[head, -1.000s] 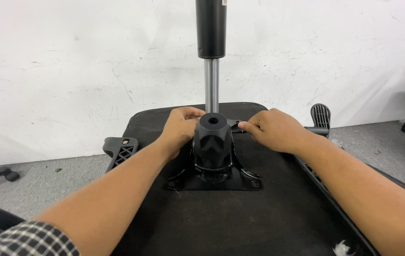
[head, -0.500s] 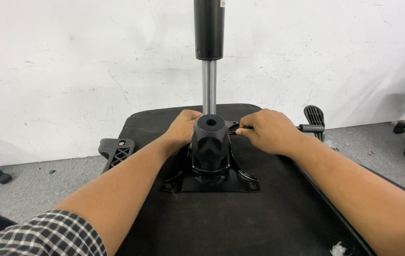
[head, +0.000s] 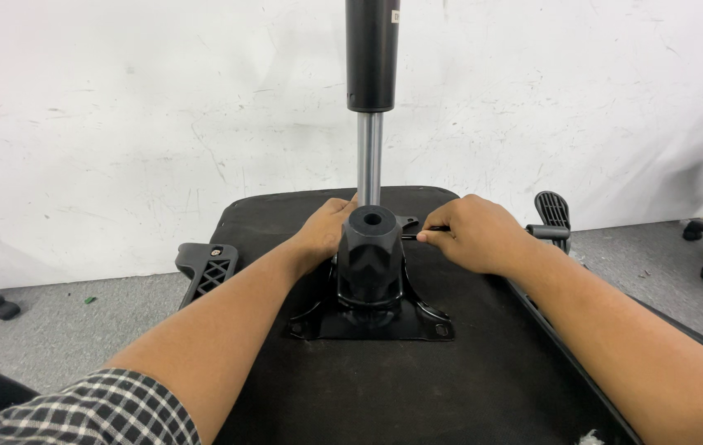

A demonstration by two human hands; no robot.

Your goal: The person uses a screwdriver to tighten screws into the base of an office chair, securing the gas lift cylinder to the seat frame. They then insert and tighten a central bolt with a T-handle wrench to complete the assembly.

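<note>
Both hands (head: 326, 231) (head: 471, 235) outstretched — flanking mechanism (head: 369, 264)

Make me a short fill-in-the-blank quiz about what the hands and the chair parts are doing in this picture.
1. The right hand pinches a thin black ____ beside the black mechanism.
2. The left hand rests against the mechanism's ____ side.
3. Behind the mechanism a shiny metal rod stands ____.
4. The mechanism's base plate sits on the black ____ underside.

Missing words: lever; left; upright; seat
</note>
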